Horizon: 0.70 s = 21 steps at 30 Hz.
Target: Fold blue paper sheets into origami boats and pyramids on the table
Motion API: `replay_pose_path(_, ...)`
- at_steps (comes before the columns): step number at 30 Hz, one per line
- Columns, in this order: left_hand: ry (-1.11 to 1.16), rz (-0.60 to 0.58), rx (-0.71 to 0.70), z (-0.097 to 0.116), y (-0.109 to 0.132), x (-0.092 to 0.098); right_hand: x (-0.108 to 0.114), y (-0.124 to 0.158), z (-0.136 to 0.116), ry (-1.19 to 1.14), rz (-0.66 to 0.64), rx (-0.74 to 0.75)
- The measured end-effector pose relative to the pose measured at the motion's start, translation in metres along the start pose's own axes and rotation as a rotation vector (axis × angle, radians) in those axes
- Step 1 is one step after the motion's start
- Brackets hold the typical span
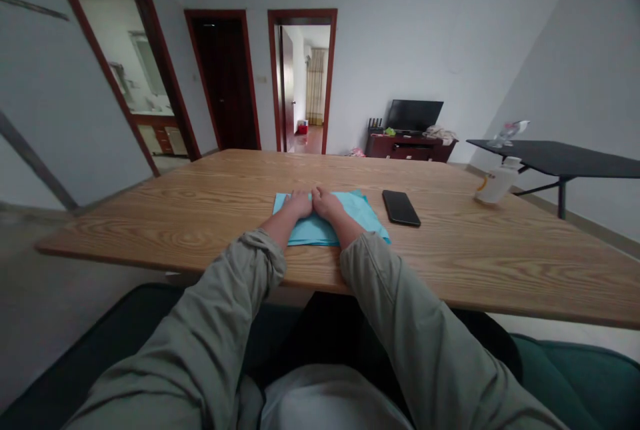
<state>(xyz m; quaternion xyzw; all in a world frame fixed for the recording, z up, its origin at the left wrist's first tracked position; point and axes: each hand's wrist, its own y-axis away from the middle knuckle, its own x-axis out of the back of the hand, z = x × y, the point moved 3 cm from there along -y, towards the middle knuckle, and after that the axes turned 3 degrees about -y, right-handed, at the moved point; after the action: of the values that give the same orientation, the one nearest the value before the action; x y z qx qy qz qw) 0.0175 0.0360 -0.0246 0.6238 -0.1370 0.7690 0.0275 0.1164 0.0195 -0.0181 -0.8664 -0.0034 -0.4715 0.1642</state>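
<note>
A light blue folded cloth (320,233) lies on the wooden table in front of me, its layers slightly uneven along the right side. Near its far edge, my left hand (299,204) rests on the cloth with its fingers bent and closed against it. Beside it, almost touching, my right hand (326,203) is closed on the same cloth, knuckles up. The undersides of both hands and the fingertips are hidden. A black smartphone (401,208) lies flat just right of the cloth.
The wooden table (200,217) spreads widely to both sides. A white bottle (499,181) stands toward its right end. Behind that is a dark folding table (565,158) with a clear plastic item (506,135). A television (415,115) sits on a cabinet (407,149) by the wall.
</note>
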Motion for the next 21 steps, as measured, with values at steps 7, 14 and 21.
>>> replay_pose_path(7, -0.125, -0.144, 0.063, -0.007, 0.001, -0.022, -0.001, 0.009, 0.028, 0.271, -0.173, -0.041)
replay_pose_path(14, -0.121, -0.152, -0.033, 0.010, -0.021, -0.030, 0.012, 0.011, 0.048, 0.282, -0.146, -0.172)
replay_pose_path(21, -0.107, -0.130, 0.094, -0.040, -0.012, -0.018, 0.016, 0.016, 0.054, 0.302, -0.143, -0.192)
